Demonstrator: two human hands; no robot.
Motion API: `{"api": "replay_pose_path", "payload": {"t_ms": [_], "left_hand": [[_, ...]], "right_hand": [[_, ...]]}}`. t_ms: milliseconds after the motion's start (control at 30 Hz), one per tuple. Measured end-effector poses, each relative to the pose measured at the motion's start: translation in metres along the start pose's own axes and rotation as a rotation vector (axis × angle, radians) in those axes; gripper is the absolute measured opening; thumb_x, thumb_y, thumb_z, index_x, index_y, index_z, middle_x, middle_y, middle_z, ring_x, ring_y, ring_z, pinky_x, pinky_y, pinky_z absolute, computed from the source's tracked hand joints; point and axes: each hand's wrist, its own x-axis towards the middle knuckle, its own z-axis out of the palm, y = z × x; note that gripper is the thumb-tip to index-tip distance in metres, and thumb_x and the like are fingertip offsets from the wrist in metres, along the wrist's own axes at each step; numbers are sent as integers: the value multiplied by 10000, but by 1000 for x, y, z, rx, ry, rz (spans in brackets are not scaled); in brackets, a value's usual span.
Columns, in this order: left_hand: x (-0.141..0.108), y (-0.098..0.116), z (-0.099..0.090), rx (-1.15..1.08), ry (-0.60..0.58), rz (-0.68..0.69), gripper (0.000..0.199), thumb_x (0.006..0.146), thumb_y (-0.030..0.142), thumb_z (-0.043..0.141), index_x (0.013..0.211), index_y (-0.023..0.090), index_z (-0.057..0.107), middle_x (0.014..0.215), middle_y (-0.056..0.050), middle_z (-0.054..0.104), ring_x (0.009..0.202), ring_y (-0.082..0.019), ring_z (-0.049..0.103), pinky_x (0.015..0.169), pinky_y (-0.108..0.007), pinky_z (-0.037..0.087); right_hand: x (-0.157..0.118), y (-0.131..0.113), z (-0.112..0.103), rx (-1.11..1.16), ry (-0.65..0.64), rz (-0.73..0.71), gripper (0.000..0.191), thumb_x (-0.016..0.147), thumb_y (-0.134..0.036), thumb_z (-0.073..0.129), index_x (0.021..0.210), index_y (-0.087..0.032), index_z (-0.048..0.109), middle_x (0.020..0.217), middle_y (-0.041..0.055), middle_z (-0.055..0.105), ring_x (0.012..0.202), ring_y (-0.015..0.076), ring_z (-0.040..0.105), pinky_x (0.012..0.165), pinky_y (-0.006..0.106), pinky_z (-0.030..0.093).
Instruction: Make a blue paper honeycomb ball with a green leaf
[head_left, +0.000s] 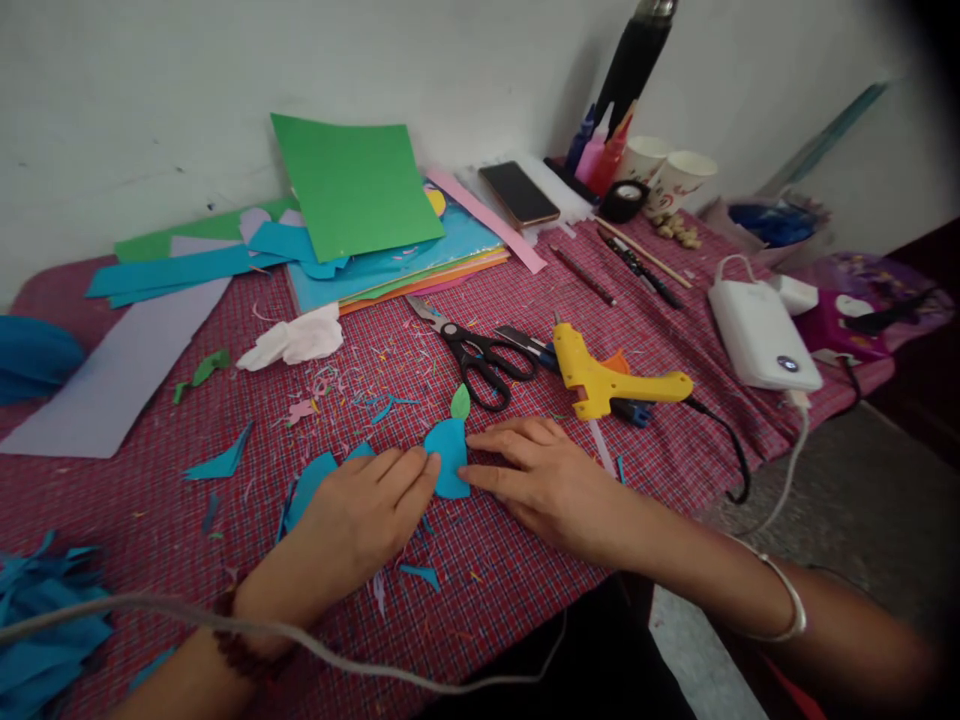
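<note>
A rounded blue paper piece [448, 458] lies on the checked cloth between my hands. A small green paper leaf [460, 402] sits at its top edge. My left hand [367, 510] rests flat over other blue paper pieces [311, 486], its fingertips at the left edge of the rounded piece. On the right side, my right hand [551, 485] lies with its fingers slightly apart, fingertips touching the piece's edge. Black scissors [480, 352] and a yellow glue gun [611, 378] lie just beyond my hands.
Green card [356, 190] and coloured sheets lie at the back. A phone [519, 193], paper cups [681, 182] and a white power bank [765, 335] stand or lie rightward. A pale cable [330, 655] crosses in front; scraps litter the cloth [525, 590].
</note>
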Motion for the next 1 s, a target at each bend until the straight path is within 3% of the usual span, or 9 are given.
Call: {"api": "replay_pose_path", "payload": {"t_ms": [167,367,533,633,733,767,833,933,1000], "left_hand": [[-4,-2,3,-20,-4,2,301,949,79,356,1102,72,616,964,-130,697,813,-229,651,601,-336,520],[0,-1,2,-88,-34,-72,282,925,68,384,1076,119,616,1038,-106,691,815,-209,654,623,-315,533],[6,0,2,-388,-128,-263,291,859,39,423,995,183,636,1102,-58,685,807,-172,669,650,-292,537],[7,-13,-9,-701,-7,-382,245,838,76,453,931,184,652,1016,-40,698,860,-160,661,725,-281,530],[3,-36,-31,-819,114,-670,181,897,201,491,916,182,670,847,-16,691,785,-143,633,715,-270,497],[0,-44,-38,-834,59,-762,186,910,257,501,927,184,670,812,-8,680,743,-140,617,659,-258,479],[-9,-57,-48,-865,-100,-819,229,899,324,518,790,179,657,694,14,624,641,-125,569,574,-235,433],[-23,-65,-53,-893,-385,-734,134,807,301,598,829,184,660,758,13,636,669,-127,578,595,-232,439],[-29,-65,-53,-815,-475,-641,192,755,246,625,936,193,658,869,-3,638,746,-142,593,661,-253,455]], "right_hand": [[0,-1,-1,-1,-10,23,357,957,-190,490,1281,-303,585,1386,39,534,1175,226,497,966,404,410],[3,-4,-2,4,-74,14,311,975,-171,426,1219,-238,606,1487,-6,462,1306,226,424,1061,428,364],[7,-2,3,-17,-70,21,420,951,-194,475,1370,-207,496,1470,29,483,1343,240,394,1082,459,359],[9,-3,6,-63,-61,36,487,940,-257,522,1420,-225,447,1492,33,456,1334,272,405,1048,490,390],[9,-3,6,-83,-71,33,493,942,-310,531,1425,-256,447,1509,28,431,1340,291,395,1028,519,398],[9,-2,6,-82,-78,29,490,944,-325,527,1425,-276,446,1518,24,418,1344,295,389,1024,531,397],[7,-2,5,-69,-91,18,476,945,-354,527,1415,-324,455,1531,14,396,1353,303,376,1016,552,392],[4,0,3,-35,-88,-17,444,931,-376,552,1373,-366,502,1519,17,411,1356,312,369,1015,569,378],[2,1,2,-11,-76,-45,422,925,-373,565,1346,-363,534,1492,28,445,1352,312,374,1022,571,368]]}}
